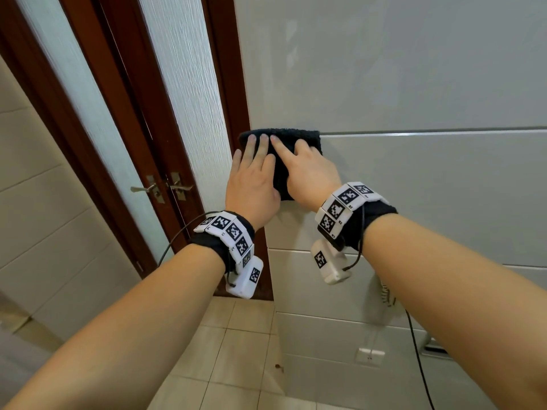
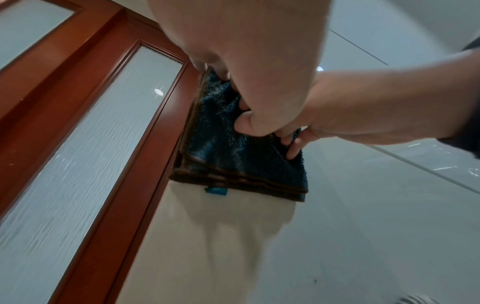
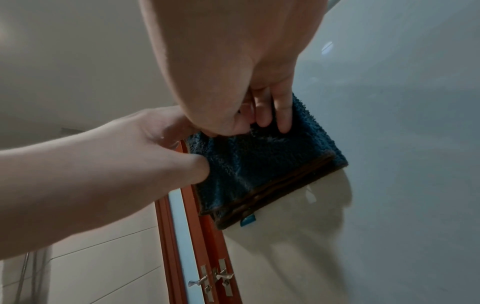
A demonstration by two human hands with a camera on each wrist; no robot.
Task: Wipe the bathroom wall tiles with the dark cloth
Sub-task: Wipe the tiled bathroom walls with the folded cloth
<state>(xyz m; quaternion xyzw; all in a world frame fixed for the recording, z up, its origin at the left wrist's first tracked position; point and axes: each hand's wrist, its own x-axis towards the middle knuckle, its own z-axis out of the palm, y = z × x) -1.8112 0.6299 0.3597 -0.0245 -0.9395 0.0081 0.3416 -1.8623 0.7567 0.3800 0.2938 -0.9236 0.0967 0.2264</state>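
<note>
Middle of dark cloth (image 1: 293,134) hidden under left hand (image 1: 251,184) and right hand (image 1: 312,173); blue tag (image 2: 216,191), perhaps printed, unreadable.

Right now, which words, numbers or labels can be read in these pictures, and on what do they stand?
None can be read for certain.
Left wristband and right wristband: tiny characters beside the marker squares, too small.
Blue tag on the dark cloth: blurred.

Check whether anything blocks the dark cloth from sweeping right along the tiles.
Nothing visible does: the wall tiles right of the dark cloth are bare at that height. The door frame borders its left edge; a socket sits much lower on the wall.
</note>
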